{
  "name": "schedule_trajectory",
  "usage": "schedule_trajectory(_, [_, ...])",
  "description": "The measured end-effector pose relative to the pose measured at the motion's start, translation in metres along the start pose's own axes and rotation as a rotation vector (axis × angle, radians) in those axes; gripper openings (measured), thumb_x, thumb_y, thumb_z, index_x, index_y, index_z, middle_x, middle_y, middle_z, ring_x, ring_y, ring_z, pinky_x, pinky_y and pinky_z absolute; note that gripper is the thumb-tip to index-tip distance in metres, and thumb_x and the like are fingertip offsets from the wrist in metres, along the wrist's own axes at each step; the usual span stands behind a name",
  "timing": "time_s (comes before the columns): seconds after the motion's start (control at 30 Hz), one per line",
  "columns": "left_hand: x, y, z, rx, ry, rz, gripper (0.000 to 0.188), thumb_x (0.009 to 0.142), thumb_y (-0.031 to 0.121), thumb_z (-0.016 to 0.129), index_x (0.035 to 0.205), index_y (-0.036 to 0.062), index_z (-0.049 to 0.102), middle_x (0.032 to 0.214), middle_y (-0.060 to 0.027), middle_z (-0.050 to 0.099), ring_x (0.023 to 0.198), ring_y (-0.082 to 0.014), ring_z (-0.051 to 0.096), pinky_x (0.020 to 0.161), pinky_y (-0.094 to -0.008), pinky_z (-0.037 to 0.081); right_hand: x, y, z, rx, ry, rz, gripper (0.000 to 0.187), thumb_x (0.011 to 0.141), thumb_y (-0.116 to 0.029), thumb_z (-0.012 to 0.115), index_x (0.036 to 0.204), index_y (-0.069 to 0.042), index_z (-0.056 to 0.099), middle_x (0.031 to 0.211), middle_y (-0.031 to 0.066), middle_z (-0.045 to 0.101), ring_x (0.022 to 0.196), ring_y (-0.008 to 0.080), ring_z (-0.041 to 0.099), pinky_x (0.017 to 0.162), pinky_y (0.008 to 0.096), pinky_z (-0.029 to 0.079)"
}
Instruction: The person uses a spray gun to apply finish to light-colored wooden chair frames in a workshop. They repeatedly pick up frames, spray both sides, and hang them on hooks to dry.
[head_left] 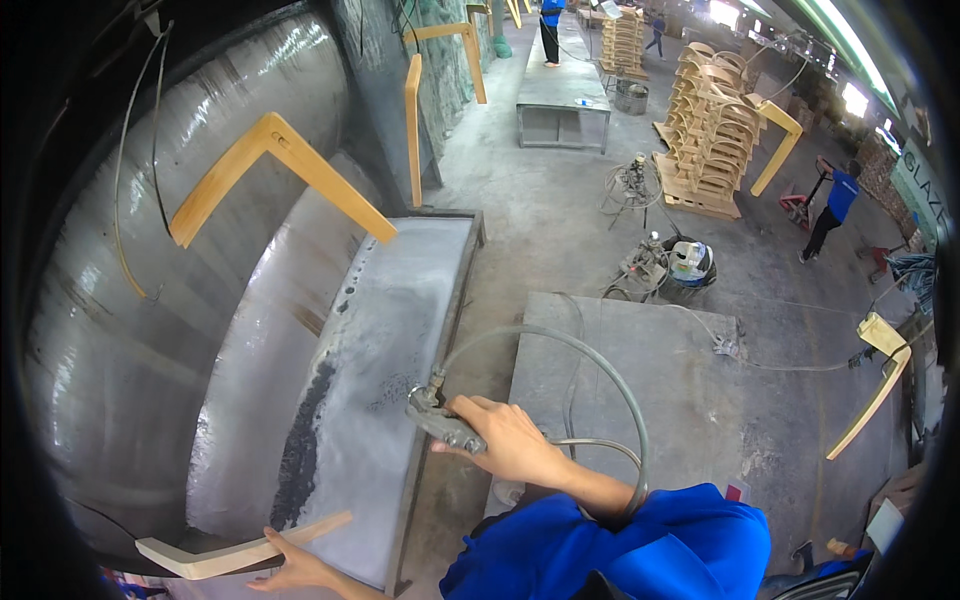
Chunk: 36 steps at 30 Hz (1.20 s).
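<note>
My right hand (505,440) is closed around a grey metal spray gun (445,425), with a hose (610,370) curving from it back over my forearm. The gun points left, above the right edge of a pale, paint-coated trough (400,290). Low at the left, my left hand (300,570) is on a pale, bent L-shaped wooden piece (205,566). One finger or the thumb crosses the wood, and other fingers stretch out below it. Above the trough hangs a varnished yellowish L-shaped wooden piece (275,145), away from both hands.
A big curved metal booth wall (130,300) rises at left, with a hanging wire hook (160,120). More bent wooden pieces (785,140) hang around. Pump equipment (640,265), a bucket (690,265), stacked wooden frames (710,130) and a worker with a red pallet jack (800,205) are farther right.
</note>
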<state>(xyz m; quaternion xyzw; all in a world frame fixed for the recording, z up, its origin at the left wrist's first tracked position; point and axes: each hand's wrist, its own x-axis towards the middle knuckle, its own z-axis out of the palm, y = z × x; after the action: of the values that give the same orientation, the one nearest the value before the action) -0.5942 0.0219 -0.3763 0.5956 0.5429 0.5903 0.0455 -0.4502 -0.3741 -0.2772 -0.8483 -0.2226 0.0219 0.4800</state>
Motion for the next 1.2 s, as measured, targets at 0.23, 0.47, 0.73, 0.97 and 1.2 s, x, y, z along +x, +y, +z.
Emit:
schedule_trajectory(0.23, [-0.002,-0.045,0.058,-0.413,-0.29,-0.203,0.065,0.098,0.03,0.073,0.144,-0.0068,0.048,0.131,-0.0226,0.063,0.116,-0.0345,0.066,0.098,-0.042,0.054,0.017,-0.005,0.009,0.126,-0.106,-0.097,0.048,0.084,-0.023,0.085,0.12,0.004,0.067,0.104,0.0243,0.073,0.087,0.0405,0.072,0.075,0.0461,0.055])
schedule_trajectory(0.47, [-0.004,-0.055,0.06,-0.707,-0.447,-0.433,0.049,0.098,0.029,0.07,0.136,-0.0024,0.062,0.116,-0.0169,0.07,0.104,-0.0272,0.068,0.088,-0.0417,0.058,0.004,-0.024,-0.014,0.288,-0.303,0.054,0.054,0.081,-0.018,0.087,0.126,0.005,0.067,0.111,0.0244,0.074,0.095,0.0371,0.074,0.079,0.0412,0.057])
schedule_trajectory(0.73, [-0.015,-0.005,0.014,-1.085,-0.855,-0.403,0.077,0.104,0.052,0.046,0.146,-0.0115,0.046,0.138,-0.0278,0.06,0.113,-0.0448,0.066,0.098,-0.0551,0.054,-0.028,-0.009,-0.026,0.167,-0.368,-0.059,0.049,0.094,-0.032,0.075,0.125,0.004,0.063,0.106,0.0222,0.071,0.089,0.0417,0.07,0.075,0.0466,0.055])
schedule_trajectory(0.97, [-0.045,-0.006,-0.038,-0.831,-0.872,-0.582,0.1,0.093,0.073,0.05,0.159,0.0006,0.033,0.147,-0.0198,0.058,0.114,-0.0425,0.064,0.102,-0.0612,0.049,-0.072,0.022,-0.053,0.068,-0.27,0.014,0.061,0.093,-0.055,0.069,0.111,0.002,0.065,0.09,0.0181,0.068,0.085,0.0434,0.068,0.072,0.05,0.053])
schedule_trajectory(1.2, [-0.098,0.017,-0.114,-0.545,-0.734,-0.778,0.029,0.094,0.025,0.077,0.097,-0.0014,0.067,0.083,-0.0088,0.064,0.069,-0.0198,0.06,0.064,-0.0373,0.053,-0.133,0.071,-0.07,0.004,-0.227,-0.1,0.064,0.087,-0.057,0.075,0.113,0.002,0.068,0.105,0.0204,0.072,0.094,0.0425,0.07,0.079,0.047,0.058])
